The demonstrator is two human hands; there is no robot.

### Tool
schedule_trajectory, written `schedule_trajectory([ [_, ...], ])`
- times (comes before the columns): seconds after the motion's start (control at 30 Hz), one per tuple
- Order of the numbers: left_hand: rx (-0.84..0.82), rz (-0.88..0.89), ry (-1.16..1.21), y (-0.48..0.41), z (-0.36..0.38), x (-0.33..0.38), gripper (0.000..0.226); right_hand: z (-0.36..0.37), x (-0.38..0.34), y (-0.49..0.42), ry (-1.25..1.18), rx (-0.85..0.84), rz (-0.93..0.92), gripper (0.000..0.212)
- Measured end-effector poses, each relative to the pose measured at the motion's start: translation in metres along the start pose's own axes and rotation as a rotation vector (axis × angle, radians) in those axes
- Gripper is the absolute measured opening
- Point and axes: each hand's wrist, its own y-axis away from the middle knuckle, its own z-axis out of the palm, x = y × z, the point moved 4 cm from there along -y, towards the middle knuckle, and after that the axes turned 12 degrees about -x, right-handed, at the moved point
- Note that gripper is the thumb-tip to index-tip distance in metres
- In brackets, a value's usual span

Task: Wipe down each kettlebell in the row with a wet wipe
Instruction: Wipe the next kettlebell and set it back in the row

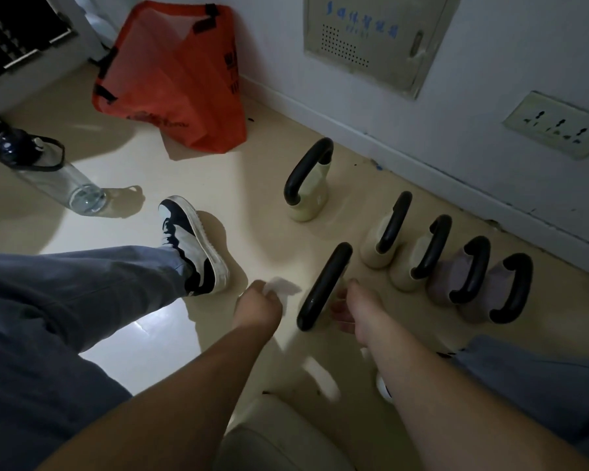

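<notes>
A clear water bottle (53,176) is lying on its side at the far left of the floor (150,334), with an orange bag (174,83) slumping against the wall behind it and a sneaker (193,244) planted nearer the middle.

Just right of the shoe, the left hand (257,302) is curling its fingers round a crumpled white wet wipe (283,287), which is poking out past the knuckles and hovering beside the nearest kettlebell (323,287). That kettlebell is sitting out in front of the row, its black handle pointing up towards the camera. The right hand (349,309) is reaching in on its far side; the fingers are blurred and partly hidden, so whether they are gripping the body or only steadying it cannot be told.

To do this step well, the right hand should probably be bracing the bell so it is not rocking, while the left is spreading the wipe flatter and running it along the whole handle, then round the body.

Further right, four more kettlebells are standing in a row near the wall's foot: two cream ones (385,239) and two greyish ones (456,277). A sixth, cream one (308,188), is standing apart behind.
</notes>
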Motion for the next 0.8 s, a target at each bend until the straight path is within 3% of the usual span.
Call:
schedule_trajectory([
  [0.1,-0.119,0.043,0.107,-0.005,0.008,0.036,0.028,0.000,-0.002,-0.002,-0.055,-0.004,-0.006,0.040],
  [0.23,-0.390,-0.158,0.375,-0.010,0.035,0.054,0.039,-0.005,-0.005,-0.007,-0.134,-0.052,0.009,0.044],
  [0.33,-0.430,-0.214,0.457,-0.012,0.035,0.067,0.023,-0.005,-0.008,-0.012,-0.208,-0.171,0.027,0.048],
  [0.5,-0.463,-0.261,0.517,-0.021,0.040,0.086,0.021,0.006,-0.019,-0.011,-0.310,-0.328,0.058,0.048],
  [0.6,-0.444,-0.307,0.545,-0.024,0.045,0.089,0.024,0.006,-0.027,-0.014,-0.364,-0.288,0.071,0.050],
  [0.7,-0.414,-0.310,0.530,-0.030,0.047,0.093,0.029,0.011,-0.038,-0.014,-0.484,-0.261,0.077,0.028],
  [0.8,-0.474,-0.280,0.553,-0.033,0.043,0.111,0.050,0.018,-0.052,-0.026,-0.508,-0.184,0.043,0.039],
])
